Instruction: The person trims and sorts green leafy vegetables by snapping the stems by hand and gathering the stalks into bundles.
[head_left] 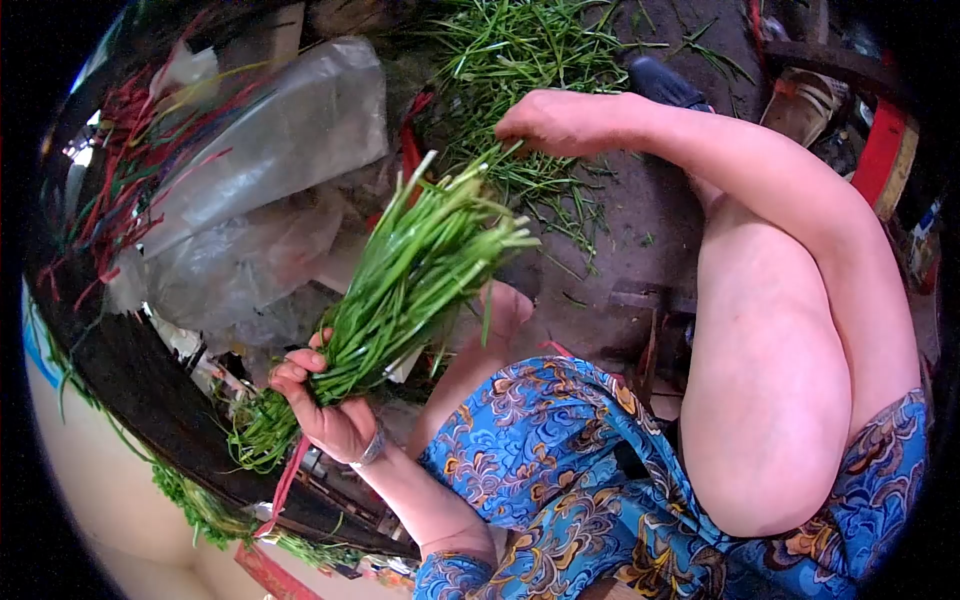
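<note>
My left hand (pixel 335 420) is closed around a thick bunch of long green vegetable stalks (pixel 410 270), probably chives. Their pale cut ends point up and right, and the thinner tips hang below my fist. A red strip (pixel 290 485) dangles beside that hand. Above the cut ends, my right hand (pixel 560 122) is closed, its fingertips turned down and partly hidden. Thin green pieces show just below those fingertips, but I cannot make out what they pinch. Beyond it, a loose heap of green stalks (pixel 530 50) lies on the dark floor.
Clear plastic sheeting (pixel 270 140) lies at the left, next to a tangle of colored strips (pixel 140 150). Greens (pixel 190 505) line the dark rim at lower left. A dark shoe (pixel 665 82) and my bent knee (pixel 765 370) are at the right. Scraps litter the floor.
</note>
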